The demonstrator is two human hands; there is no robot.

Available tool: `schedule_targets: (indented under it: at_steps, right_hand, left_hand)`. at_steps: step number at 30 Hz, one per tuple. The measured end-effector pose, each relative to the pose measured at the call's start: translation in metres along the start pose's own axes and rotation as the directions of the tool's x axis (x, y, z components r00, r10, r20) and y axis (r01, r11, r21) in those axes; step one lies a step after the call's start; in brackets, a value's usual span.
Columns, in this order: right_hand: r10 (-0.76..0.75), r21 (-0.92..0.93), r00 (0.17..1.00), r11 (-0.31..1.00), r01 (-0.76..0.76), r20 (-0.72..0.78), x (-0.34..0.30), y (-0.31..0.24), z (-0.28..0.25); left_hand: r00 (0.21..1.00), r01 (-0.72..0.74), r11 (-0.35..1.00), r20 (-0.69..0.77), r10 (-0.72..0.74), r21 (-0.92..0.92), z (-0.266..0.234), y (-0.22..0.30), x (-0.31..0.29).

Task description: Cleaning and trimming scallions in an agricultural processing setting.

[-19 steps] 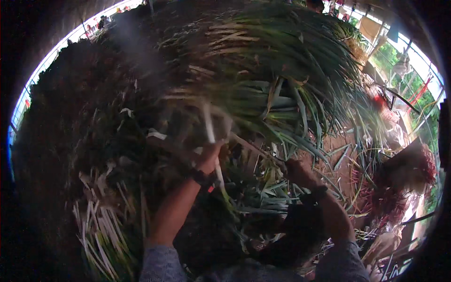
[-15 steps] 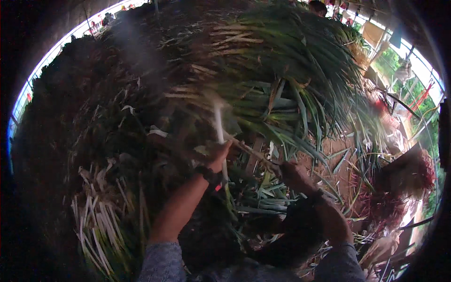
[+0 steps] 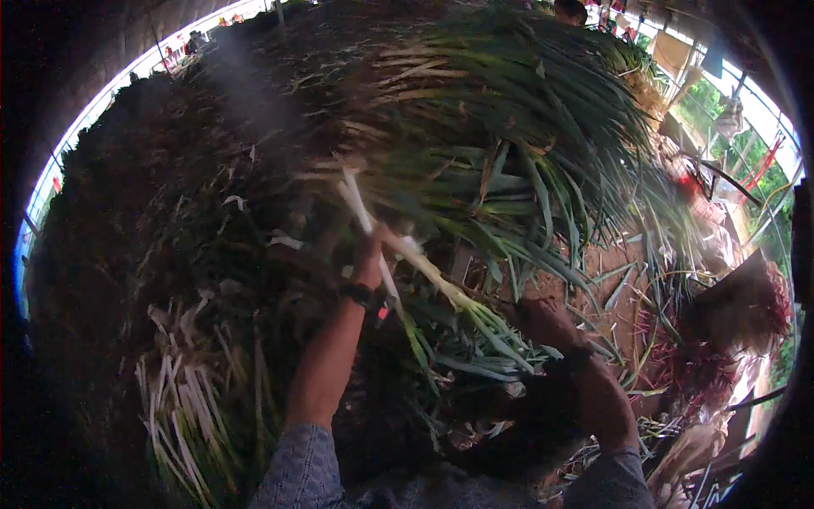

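My left hand (image 3: 370,254) is closed around a long white-stalked green onion (image 3: 354,199). Its white end points up and away, and its green leaves hang below the hand. A second, yellowish green onion (image 3: 431,270) slants from the same hand down to the right, its leaves fanning out below my right hand. My right hand (image 3: 547,322) is curled beside those leaves; whatever its fingers hold is dark and blurred. On my left wrist is a dark band (image 3: 360,294). A bundle of green onions (image 3: 182,399) with white stalks lies at lower left.
A big heap of green onions (image 3: 543,110) rises in front of me. Cut leaves litter brown ground (image 3: 615,263) on the right. Reddish bundles (image 3: 763,314) and pale sacks (image 3: 691,450) stand farther right. A person's head (image 3: 571,12) shows beyond the heap.
My left hand has moved slightly up and left, and the white stalk now tilts left. The second onion shows thicker and paler, with its green leaves spread. My right hand has shifted slightly right.
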State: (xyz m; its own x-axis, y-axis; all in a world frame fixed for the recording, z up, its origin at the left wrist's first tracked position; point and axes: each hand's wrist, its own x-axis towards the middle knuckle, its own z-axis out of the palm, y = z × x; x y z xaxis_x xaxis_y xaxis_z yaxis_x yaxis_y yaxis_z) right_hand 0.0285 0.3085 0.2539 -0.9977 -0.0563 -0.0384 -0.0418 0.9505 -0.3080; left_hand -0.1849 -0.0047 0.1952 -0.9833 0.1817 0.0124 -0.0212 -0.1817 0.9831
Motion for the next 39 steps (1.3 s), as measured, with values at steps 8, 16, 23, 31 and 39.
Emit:
schedule_targets:
  at_steps: [8,16,23,31,39]
  right_hand:
    - [-0.010,0.074,0.993,0.997,0.001,0.114,0.007,-0.010,0.016]
    - [0.055,0.138,0.997,0.988,-0.061,0.050,0.026,-0.006,0.031]
    - [-0.048,0.117,0.998,0.992,0.053,-0.051,0.032,-0.008,0.022]
    - [-0.111,0.132,0.985,0.983,0.128,-0.133,0.060,-0.030,0.035]
    - [-0.022,0.205,0.993,0.978,0.047,-0.119,0.073,-0.031,0.036]
  left_hand:
    - [0.992,-0.126,0.992,0.013,0.126,0.005,-0.021,-0.007,0.003]
    - [0.997,0.059,0.991,0.051,-0.053,-0.119,-0.012,0.005,0.008]
    - [0.994,0.111,0.970,0.029,-0.107,-0.217,0.011,0.015,0.011]
    - [0.965,0.221,0.922,-0.066,-0.253,-0.317,-0.012,0.020,0.007]
    - [0.985,0.101,0.967,-0.110,-0.129,-0.235,-0.005,0.034,-0.002]
